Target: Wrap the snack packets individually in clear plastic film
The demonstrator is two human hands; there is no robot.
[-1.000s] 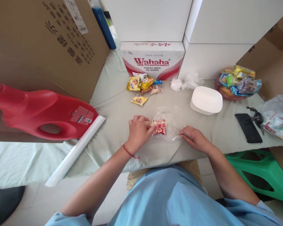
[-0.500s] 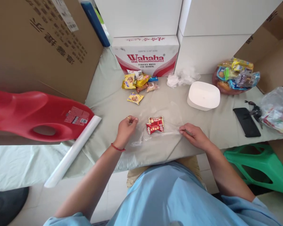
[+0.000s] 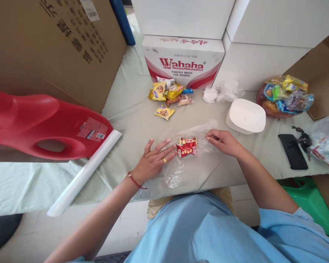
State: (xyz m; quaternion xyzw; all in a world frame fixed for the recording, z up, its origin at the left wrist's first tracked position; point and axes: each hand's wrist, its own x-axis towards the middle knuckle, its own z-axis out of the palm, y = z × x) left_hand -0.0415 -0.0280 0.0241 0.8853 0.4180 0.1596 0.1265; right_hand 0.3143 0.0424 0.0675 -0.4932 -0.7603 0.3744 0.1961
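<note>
Two small snack packets, the front one red (image 3: 186, 149) and the one behind it cream and red (image 3: 188, 140), lie on a crumpled sheet of clear plastic film (image 3: 177, 174) in the middle of the table. My left hand (image 3: 153, 162) has its fingers spread flat over the film's left side, fingertips beside the red packet. At the film's right side, my right hand (image 3: 224, 141) is closed, thumb and fingers pinched together on the plastic edge. How much film it grips is partly hidden.
Behind are yellow and brown snack packets (image 3: 164, 93), crumpled plastic (image 3: 223, 92) and a white tub (image 3: 246, 116). A fruit-and-snack bowl (image 3: 285, 96) and phone (image 3: 292, 151) are to the right. A white roll (image 3: 84, 171) and red jug (image 3: 71, 128) are to the left.
My left hand has opened from a pinch and spread over the film. The film's right part has shifted farther back with my right hand. The view has shifted slightly.
</note>
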